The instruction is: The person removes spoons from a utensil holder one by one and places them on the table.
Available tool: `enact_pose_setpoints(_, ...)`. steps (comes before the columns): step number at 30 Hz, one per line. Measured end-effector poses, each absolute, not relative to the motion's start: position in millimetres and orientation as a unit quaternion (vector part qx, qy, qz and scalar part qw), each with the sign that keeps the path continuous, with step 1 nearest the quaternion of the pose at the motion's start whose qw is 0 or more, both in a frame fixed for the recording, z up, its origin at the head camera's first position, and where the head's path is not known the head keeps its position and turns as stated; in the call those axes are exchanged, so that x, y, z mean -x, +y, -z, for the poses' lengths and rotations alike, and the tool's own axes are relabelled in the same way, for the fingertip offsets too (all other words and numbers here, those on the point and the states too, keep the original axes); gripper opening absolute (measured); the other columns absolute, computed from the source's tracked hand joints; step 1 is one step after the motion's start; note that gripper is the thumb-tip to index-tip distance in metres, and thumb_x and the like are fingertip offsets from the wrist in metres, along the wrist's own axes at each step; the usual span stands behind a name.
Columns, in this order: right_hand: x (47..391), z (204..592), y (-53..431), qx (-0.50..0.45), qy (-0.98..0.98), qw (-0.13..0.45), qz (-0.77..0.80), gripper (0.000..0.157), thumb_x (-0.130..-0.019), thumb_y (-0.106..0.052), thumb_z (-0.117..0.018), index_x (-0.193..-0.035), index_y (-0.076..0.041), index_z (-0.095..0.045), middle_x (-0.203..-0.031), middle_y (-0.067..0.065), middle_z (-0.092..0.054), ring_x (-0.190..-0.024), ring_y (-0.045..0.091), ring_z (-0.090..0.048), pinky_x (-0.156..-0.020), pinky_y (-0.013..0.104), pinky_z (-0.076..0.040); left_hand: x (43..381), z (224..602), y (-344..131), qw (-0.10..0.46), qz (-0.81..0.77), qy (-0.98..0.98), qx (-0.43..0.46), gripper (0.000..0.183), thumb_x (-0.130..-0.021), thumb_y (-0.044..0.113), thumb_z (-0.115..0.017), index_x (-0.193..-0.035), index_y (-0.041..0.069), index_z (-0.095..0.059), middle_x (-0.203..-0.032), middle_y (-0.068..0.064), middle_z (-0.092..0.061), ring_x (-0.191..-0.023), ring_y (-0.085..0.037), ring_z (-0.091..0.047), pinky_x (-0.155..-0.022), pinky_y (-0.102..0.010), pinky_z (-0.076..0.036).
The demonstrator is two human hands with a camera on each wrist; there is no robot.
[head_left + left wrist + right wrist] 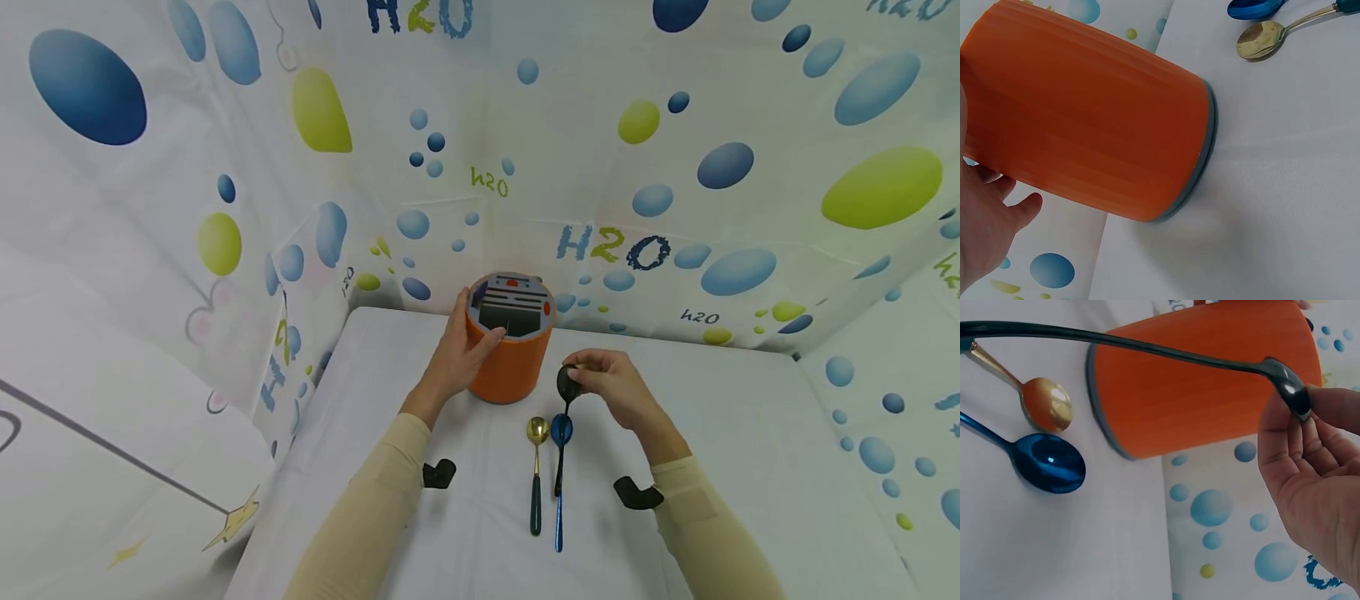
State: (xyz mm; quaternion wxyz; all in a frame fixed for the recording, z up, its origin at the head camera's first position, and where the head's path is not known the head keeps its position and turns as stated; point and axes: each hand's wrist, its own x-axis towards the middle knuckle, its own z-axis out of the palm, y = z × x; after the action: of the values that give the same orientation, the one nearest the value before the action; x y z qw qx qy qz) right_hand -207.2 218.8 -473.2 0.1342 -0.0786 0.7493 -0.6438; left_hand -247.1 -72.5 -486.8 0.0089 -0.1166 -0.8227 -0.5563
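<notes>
My left hand (453,354) grips an orange canister (504,373) near its top left side, with the thumb over the front of the rim. The canister's top is grey with dark stripes and red spots. In the right wrist view, my right hand (1322,469) pinches a black spoon (1179,355) by the tip of its bowl, between thumb and fingers. The spoon's long handle points back toward me, above a blue spoon (561,428). Left of the blue one lies a gold spoon (537,430) with a dark green handle.
A white cloth (720,467) covers the table. Behind it hangs a white curtain (540,200) printed with blue and green bubbles, close to the canister's back. Black straps (637,493) stick out at both wrists.
</notes>
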Motion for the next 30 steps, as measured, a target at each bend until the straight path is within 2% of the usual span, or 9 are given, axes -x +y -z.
enact_pose_setpoints(13, 204.6, 492.2, 237.4, 0.024, 0.744, 0.175, 0.644, 0.026, -0.101, -0.005, -0.063, -0.119, 0.014, -0.064, -0.097, 0.005, -0.073, -0.082, 0.015, -0.07, -0.08, 0.03, -0.063, 246.8, 487.0, -72.0, 0.002, 0.554, -0.825, 0.109, 0.098, -0.097, 0.066, -0.059, -0.168, 0.034, 0.003, -0.175, 0.002, -0.014, -0.161, -0.024, -0.018, -0.129, -0.057, -0.02)
enact_pose_setpoints(21, 200.6, 509.4, 247.4, -0.004, 0.745, 0.201, 0.636, 0.026, -0.101, -0.006, -0.063, -0.119, 0.012, -0.066, -0.095, 0.005, -0.072, -0.082, 0.016, -0.069, -0.08, 0.031, -0.062, 247.7, 487.7, -71.9, 0.005, 0.555, -0.824, 0.113, 0.101, -0.097, 0.066, -0.059, -0.169, 0.027, 0.001, -0.175, 0.003, -0.013, -0.162, -0.024, -0.017, -0.129, -0.058, -0.02)
enact_pose_setpoints(30, 197.6, 525.5, 257.4, -0.029, 0.753, 0.204, 0.625, 0.027, -0.1, -0.009, -0.064, -0.12, 0.01, -0.066, -0.098, 0.006, -0.072, -0.086, 0.019, -0.067, -0.079, 0.032, -0.061, 248.0, 488.4, -72.4, 0.009, 0.544, -0.831, 0.114, 0.1, -0.099, 0.065, -0.058, -0.169, 0.027, 0.002, -0.175, 0.001, -0.013, -0.161, -0.024, -0.018, -0.129, -0.057, -0.021)
